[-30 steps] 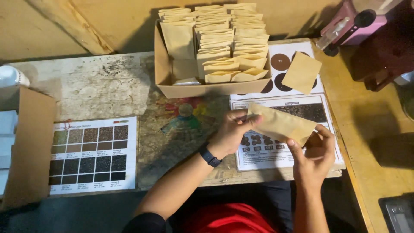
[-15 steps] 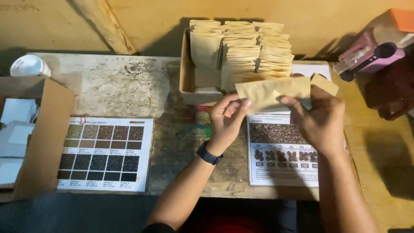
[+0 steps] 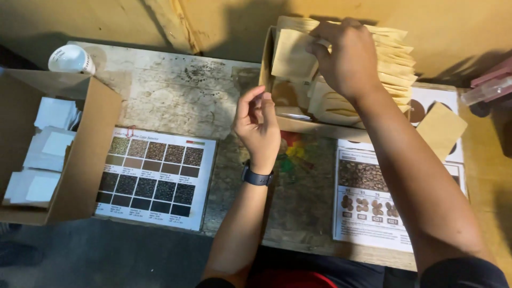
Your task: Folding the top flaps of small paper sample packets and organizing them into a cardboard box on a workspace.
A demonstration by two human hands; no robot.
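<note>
Where the table [image 3: 176, 101] runs out on the far left, an open cardboard box [image 3: 80, 160] holds stacks of white paper squares [image 3: 50, 144], and a white cup [image 3: 71, 58] stands just behind it. Next along, a printed chart of brown colour swatches [image 3: 154, 178] lies flat on the worn tabletop. Then comes the left hand [image 3: 260, 128], raised off the table, wearing a dark wristband [image 3: 257, 176]; its fingers are loosely curled with thumb and forefinger near each other, and nothing sits between them. It hangs just short of the near wall of a second carton [image 3: 298, 120], which is packed with upright tan paper envelopes [image 3: 392, 66].

The right hand [image 3: 349, 56] is the nearer one to those envelopes: it reaches over the carton, fingers bent down and pinched onto the top edge of one tan envelope [image 3: 293, 53] at the left end of the row. That envelope stands roughly upright with its flat face towards the person. The right forearm crosses over the carton's near wall and a second printed sheet with pictures of beans [image 3: 368, 202]. Further right, a loose tan envelope [image 3: 441, 129] lies tilted on another sheet, and a pink-and-clear device [image 3: 488, 88] sits at the table's edge, well apart from both hands.
</note>
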